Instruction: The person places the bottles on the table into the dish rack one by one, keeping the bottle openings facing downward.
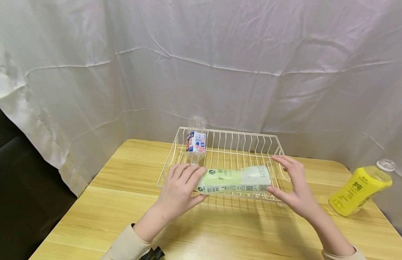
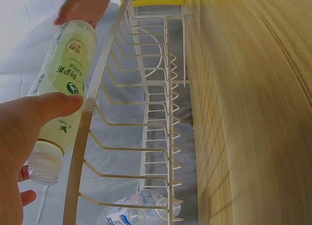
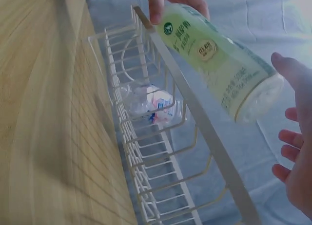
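Observation:
A pale green bottle (image 1: 233, 179) with a printed label lies sideways over the front of a white wire rack (image 1: 225, 195). My left hand (image 1: 181, 184) grips its neck end, the thumb along the near side; in the left wrist view the bottle's mouth (image 2: 45, 169) shows no cap. At the bottle's base, my right hand (image 1: 295, 187) is spread with thumb and fingers apart; the right wrist view shows the fingers beside the base (image 3: 261, 98), not wrapped round it. Inside the rack, at the left, a clear bottle (image 1: 196, 142) with a red, white and blue label stands neck down.
On the table's right side stands a tilted-looking yellow bottle (image 1: 358, 189) with a clear top. The wooden table (image 1: 100, 202) runs up to grey curtains (image 1: 201, 90) behind the rack. A black strap-like object (image 1: 153, 254) shows by the left sleeve.

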